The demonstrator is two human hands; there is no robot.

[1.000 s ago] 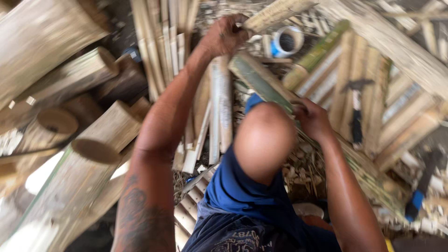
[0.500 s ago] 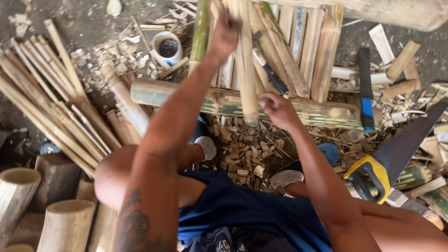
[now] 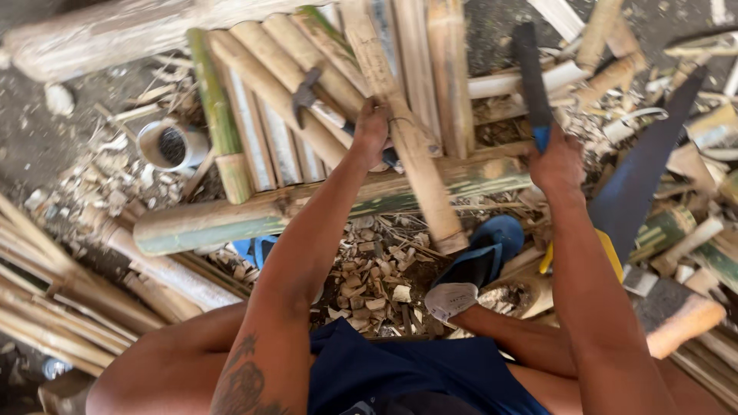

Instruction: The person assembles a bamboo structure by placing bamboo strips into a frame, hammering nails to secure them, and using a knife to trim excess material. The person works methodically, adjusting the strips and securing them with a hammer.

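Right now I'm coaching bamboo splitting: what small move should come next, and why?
Probably lower the blade onto the slat. The left hand holds that slat tilted across the bamboo log, while the right hand grips the blade raised, clear of it.

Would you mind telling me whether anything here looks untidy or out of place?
Bamboo chips lie scattered on the ground below the bamboo strip in the left hand. The right hand grips a dark blade.
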